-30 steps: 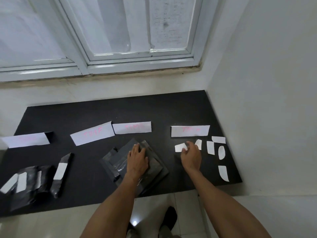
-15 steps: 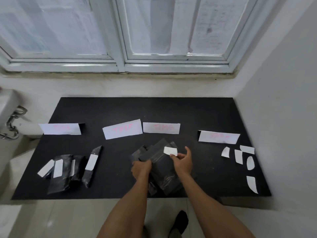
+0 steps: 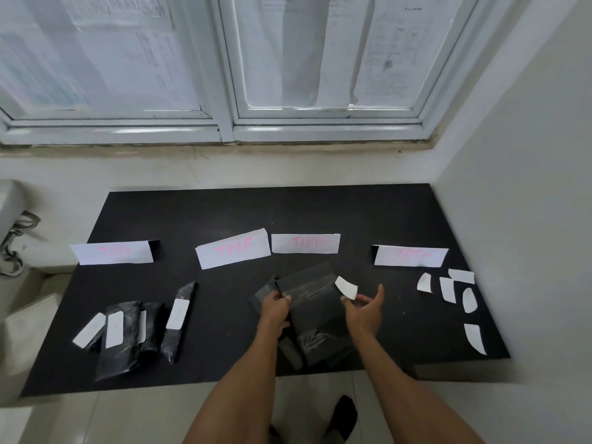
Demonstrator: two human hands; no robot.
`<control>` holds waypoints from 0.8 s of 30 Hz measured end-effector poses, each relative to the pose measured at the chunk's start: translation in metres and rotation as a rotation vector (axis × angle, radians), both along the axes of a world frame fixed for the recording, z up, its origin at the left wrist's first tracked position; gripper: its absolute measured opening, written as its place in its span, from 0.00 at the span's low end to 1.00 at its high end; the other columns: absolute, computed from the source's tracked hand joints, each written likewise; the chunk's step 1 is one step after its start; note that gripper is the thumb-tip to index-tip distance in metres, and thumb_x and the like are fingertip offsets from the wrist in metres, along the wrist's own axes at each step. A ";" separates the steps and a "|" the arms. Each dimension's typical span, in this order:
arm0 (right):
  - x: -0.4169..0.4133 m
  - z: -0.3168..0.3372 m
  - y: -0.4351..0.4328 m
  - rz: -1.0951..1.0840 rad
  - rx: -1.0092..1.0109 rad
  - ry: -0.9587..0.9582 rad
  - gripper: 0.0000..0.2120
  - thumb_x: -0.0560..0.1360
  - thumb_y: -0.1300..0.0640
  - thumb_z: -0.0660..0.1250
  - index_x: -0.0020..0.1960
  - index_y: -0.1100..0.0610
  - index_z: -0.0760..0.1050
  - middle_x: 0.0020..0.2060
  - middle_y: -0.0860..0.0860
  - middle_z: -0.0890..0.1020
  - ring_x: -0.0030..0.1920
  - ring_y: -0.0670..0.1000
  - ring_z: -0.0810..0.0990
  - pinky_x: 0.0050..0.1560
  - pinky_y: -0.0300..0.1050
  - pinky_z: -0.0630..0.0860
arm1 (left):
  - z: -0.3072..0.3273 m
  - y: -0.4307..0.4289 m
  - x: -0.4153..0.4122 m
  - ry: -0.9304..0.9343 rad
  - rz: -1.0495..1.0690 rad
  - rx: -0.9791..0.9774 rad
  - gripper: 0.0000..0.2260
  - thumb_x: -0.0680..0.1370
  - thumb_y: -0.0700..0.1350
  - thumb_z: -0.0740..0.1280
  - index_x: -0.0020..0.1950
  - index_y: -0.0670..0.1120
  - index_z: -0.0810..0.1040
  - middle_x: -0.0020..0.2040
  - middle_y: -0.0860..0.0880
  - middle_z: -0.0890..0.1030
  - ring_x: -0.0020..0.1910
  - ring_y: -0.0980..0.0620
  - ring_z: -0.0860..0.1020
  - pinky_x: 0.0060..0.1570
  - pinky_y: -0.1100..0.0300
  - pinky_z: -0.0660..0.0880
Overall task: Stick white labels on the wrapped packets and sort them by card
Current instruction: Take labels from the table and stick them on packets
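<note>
Pinching small white paper label (image 3: 346,287) in right hand (image 3: 363,312) fingertips; left hand (image 3: 275,310) grips glossy black wrapped packet (image 3: 315,310) mid-mat, at its left edge. Film looks slippery, label flimsy: hold edges.

White-framed window (image 3: 230,120) above a black mat (image 3: 256,209) on pale tiled floor (image 3: 128,415)

There is only one view, from the person's head. It looks forward and down at the black mat (image 3: 224,213), from above its near edge. The window (image 3: 224,59) is behind the mat, farther away
</note>
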State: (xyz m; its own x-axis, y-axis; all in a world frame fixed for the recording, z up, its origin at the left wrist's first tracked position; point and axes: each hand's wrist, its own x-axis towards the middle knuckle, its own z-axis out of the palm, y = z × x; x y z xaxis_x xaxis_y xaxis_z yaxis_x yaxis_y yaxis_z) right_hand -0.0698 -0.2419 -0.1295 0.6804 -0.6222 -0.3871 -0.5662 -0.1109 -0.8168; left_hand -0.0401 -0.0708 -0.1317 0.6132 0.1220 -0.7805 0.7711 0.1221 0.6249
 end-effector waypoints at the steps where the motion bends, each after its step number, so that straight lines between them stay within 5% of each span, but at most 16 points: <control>1: 0.001 0.006 0.001 -0.082 -0.040 -0.063 0.43 0.71 0.58 0.74 0.77 0.55 0.52 0.48 0.50 0.81 0.52 0.55 0.80 0.56 0.49 0.72 | 0.005 0.003 0.000 -0.032 0.001 -0.025 0.07 0.82 0.40 0.61 0.59 0.45 0.73 0.53 0.46 0.78 0.52 0.46 0.77 0.51 0.52 0.77; 4: 0.008 0.034 0.004 -0.045 -0.030 -0.273 0.30 0.73 0.60 0.71 0.71 0.55 0.64 0.42 0.52 0.82 0.44 0.48 0.81 0.52 0.42 0.75 | 0.015 0.013 0.003 -0.144 0.005 -0.041 0.05 0.82 0.43 0.61 0.57 0.46 0.74 0.51 0.45 0.80 0.45 0.49 0.79 0.38 0.58 0.76; 7: 0.019 0.056 0.002 0.429 0.001 -0.328 0.24 0.73 0.63 0.70 0.66 0.51 0.70 0.38 0.50 0.82 0.39 0.41 0.80 0.46 0.31 0.75 | 0.025 0.017 0.010 -0.196 0.008 -0.031 0.05 0.82 0.45 0.62 0.55 0.45 0.75 0.50 0.45 0.81 0.42 0.51 0.79 0.35 0.60 0.75; 10: 0.029 0.074 0.002 0.853 -0.175 -0.239 0.24 0.72 0.59 0.72 0.65 0.47 0.70 0.38 0.46 0.83 0.43 0.42 0.81 0.51 0.39 0.76 | 0.046 0.018 0.012 -0.250 0.018 -0.067 0.04 0.82 0.43 0.61 0.55 0.46 0.75 0.45 0.47 0.81 0.39 0.53 0.78 0.29 0.63 0.75; 12: 0.032 0.086 0.005 1.002 -0.297 -0.180 0.24 0.72 0.55 0.72 0.64 0.45 0.68 0.38 0.42 0.83 0.45 0.42 0.81 0.57 0.46 0.76 | 0.058 0.020 0.013 -0.279 0.009 -0.117 0.05 0.82 0.42 0.61 0.55 0.45 0.76 0.47 0.45 0.82 0.40 0.51 0.80 0.34 0.61 0.77; 19: 0.046 0.116 0.015 1.204 -0.696 -0.202 0.21 0.73 0.54 0.69 0.63 0.45 0.66 0.40 0.40 0.81 0.51 0.48 0.76 0.62 0.52 0.67 | 0.087 0.021 0.013 -0.342 -0.037 -0.107 0.11 0.83 0.46 0.60 0.58 0.41 0.78 0.51 0.43 0.83 0.45 0.49 0.81 0.41 0.57 0.77; 24: 0.049 0.132 0.018 1.197 -0.802 -0.260 0.22 0.75 0.57 0.65 0.65 0.46 0.64 0.44 0.42 0.81 0.53 0.49 0.73 0.63 0.48 0.62 | 0.103 0.021 0.011 -0.314 -0.053 -0.097 0.14 0.83 0.50 0.58 0.57 0.45 0.79 0.52 0.43 0.84 0.50 0.45 0.82 0.50 0.52 0.79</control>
